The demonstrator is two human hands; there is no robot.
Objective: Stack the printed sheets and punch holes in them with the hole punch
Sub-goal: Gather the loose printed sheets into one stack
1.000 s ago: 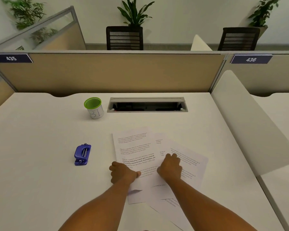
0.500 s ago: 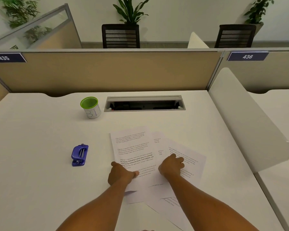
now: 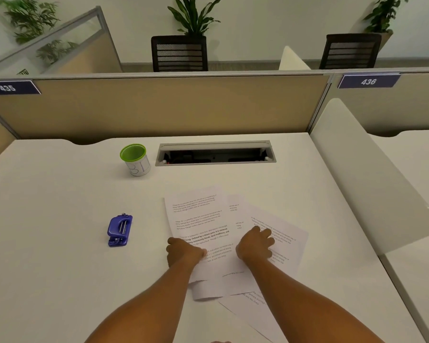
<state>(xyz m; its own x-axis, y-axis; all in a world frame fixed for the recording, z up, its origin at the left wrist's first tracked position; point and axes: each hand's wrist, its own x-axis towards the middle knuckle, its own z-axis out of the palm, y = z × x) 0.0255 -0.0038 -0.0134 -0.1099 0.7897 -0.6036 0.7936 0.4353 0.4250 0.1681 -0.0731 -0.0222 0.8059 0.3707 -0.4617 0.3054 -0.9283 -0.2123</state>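
The sheets [image 3: 203, 226] lie fanned and overlapping on the worktop [image 3: 60, 243], toward its near edge and a little right of the middle, each one turned at a slightly different angle so their corners stick out. The left hand [image 3: 183, 252] rests on the left edge of the top sheet with fingers curled and thumb pressed on the paper, pinching that edge. The right hand [image 3: 254, 243] lies on the sheets to the right, fingers bent and spread, pressing down on the paper. The punch [image 3: 119, 230], blue, sits well apart to the left of the sheets, untouched. A cup [image 3: 135, 159] with a green rim stands nearer the far edge, just left of the cable slot [image 3: 216, 153].
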